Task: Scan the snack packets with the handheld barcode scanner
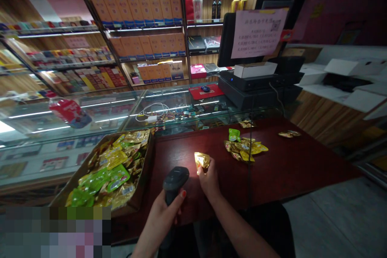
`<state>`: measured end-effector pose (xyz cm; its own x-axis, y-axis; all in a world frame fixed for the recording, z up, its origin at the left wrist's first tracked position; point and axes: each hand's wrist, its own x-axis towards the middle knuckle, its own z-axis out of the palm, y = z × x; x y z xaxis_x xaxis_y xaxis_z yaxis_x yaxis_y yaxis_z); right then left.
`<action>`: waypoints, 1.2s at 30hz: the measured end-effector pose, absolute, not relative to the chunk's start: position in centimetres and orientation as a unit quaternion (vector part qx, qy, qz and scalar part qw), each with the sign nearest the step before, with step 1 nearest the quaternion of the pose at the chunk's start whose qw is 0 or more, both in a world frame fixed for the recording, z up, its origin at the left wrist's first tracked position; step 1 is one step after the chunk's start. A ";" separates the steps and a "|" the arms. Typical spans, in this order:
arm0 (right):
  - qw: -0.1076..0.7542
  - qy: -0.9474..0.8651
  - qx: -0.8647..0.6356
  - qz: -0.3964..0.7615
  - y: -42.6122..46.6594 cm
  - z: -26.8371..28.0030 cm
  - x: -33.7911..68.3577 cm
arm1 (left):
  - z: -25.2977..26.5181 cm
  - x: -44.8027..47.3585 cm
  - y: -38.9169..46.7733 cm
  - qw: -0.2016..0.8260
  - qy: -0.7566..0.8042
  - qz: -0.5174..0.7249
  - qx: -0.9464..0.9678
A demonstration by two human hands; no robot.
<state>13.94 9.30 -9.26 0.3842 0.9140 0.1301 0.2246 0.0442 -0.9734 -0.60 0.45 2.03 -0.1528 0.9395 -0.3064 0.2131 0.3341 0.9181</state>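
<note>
My left hand [165,211] is wrapped round the handle of a dark barcode scanner [175,178], whose head points toward the right. In my right hand [208,179] a small gold snack packet [202,160] is pinched, lit brightly by the scanner's light. To the left stands a cardboard box [148,157] full of gold, yellow and green packets [113,159]. A loose pile of similar packets [244,149] lies on the dark red tabletop [281,169], right of my right hand.
Behind the table runs a glass display counter [121,109] with a bottle [70,111] and a white cable [152,113] on it. A monitor [226,40] bearing a paper sign stands above a black cash drawer [254,92]. More gold packets [289,134] lie at the right.
</note>
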 end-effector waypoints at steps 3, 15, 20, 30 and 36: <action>0.560 -0.462 -0.607 0.323 9.2 -9.5 14.3 | 3.4 -1.3 -1.1 0.487 0.643 0.395 0.441; 0.564 -0.459 -0.588 0.355 9.6 -9.2 14.8 | 4.0 -1.4 -3.9 0.462 0.664 0.347 0.475; 0.561 -0.467 -0.587 0.350 9.7 -9.6 14.8 | 4.1 -1.3 -3.8 0.455 0.673 0.346 0.470; 0.570 -0.460 -0.595 0.330 10.0 -10.9 14.3 | 4.5 -0.8 -3.7 0.453 0.678 0.345 0.465; 0.570 -0.473 -0.588 0.325 9.7 -10.4 14.6 | 3.9 -1.1 -3.4 0.463 0.676 0.324 0.473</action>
<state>14.56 9.72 -10.41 0.3410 0.9269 0.1566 0.1864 0.0966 -0.9777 -1.12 -3.42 3.88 -0.1244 0.9397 -0.3186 0.3396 0.3420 0.8762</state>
